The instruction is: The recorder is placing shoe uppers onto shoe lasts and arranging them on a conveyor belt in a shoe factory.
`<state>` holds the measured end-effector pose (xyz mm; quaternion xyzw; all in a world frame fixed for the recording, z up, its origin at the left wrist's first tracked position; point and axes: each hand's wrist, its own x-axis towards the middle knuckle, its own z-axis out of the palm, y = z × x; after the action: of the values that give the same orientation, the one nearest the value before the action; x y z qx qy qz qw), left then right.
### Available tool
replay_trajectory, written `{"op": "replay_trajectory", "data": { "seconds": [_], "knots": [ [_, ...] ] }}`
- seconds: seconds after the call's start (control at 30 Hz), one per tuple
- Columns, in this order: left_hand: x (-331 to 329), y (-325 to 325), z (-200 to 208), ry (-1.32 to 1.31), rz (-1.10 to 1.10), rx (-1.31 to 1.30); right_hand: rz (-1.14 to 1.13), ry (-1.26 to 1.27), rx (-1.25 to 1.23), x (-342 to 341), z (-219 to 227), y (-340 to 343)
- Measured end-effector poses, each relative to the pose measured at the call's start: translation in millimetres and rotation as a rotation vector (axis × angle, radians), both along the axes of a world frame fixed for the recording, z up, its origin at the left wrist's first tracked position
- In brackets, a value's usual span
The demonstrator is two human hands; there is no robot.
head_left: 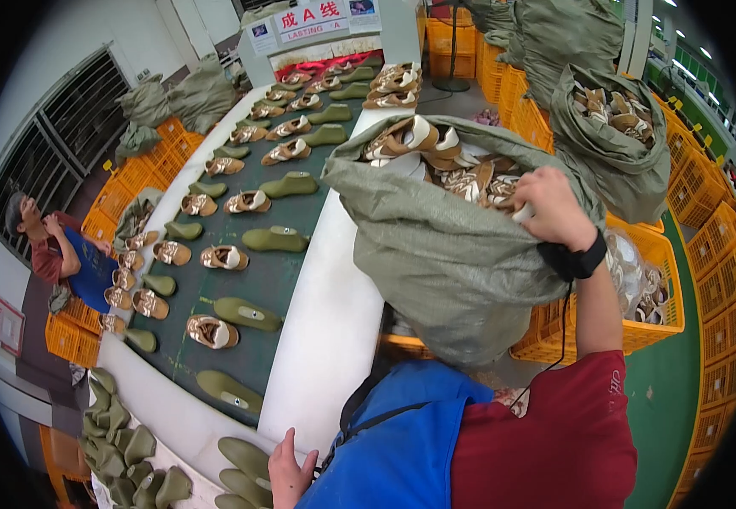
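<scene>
My right hand [552, 210], a black band on its wrist, reaches into the mouth of a grey-green woven sack [461, 263]. Its fingers are closed on a pale-edged shoe upper [520, 214], mostly hidden by the hand. Several brown and white shoe uppers [470, 180] fill the top of the sack. My left hand [290, 471] is low in the view, open, its visible fingers apart and nothing seen in them. Just left of it, green shoe lasts [245, 458] lie on the white ledge at the conveyor's near end.
The green conveyor [240, 222] carries rows of uppers and lasts toward a machine [321, 38]. Loose lasts [126, 441] are heaped at the near left. Across the belt stands a person [71, 246] in a blue apron. Orange crates [665, 254] and another filled sack [610, 153] line the right.
</scene>
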<state>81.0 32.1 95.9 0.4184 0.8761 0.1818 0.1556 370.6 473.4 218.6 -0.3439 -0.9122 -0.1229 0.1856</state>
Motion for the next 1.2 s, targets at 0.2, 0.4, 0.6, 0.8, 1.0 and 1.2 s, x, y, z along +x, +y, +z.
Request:
{"op": "replay_trajectory", "data": {
  "seconds": [0.2, 0.4, 0.6, 0.8, 1.0, 1.2],
  "knots": [
    [-5.5, -29.8, 7.2, -0.015, 0.065, -0.014, -0.112, 0.210, 0.265, -27.7, 54.1, -43.6],
    [-14.6, -69.0, 12.2, 0.000, 0.093, 0.020, 0.257, 0.790, -0.284, -111.7, 35.3, -78.0],
    [-16.7, -87.8, 52.9, 0.241, 0.082, 0.238, 0.792, 1.422, -1.892, -232.7, -24.7, -128.8],
    [-23.9, -79.5, 91.8, 0.260, 0.358, 0.610, 1.089, 0.863, -1.861, -298.2, -44.1, -217.2],
    [-50.0, -73.9, 54.2, -0.290, 0.481, 1.017, 1.716, 0.388, -0.477, -308.6, -29.2, -338.5],
    [-51.7, -74.7, 72.8, -0.498, 0.657, 1.305, 1.738, 0.531, -0.642, -319.9, -32.4, -340.1]
  ]
}}
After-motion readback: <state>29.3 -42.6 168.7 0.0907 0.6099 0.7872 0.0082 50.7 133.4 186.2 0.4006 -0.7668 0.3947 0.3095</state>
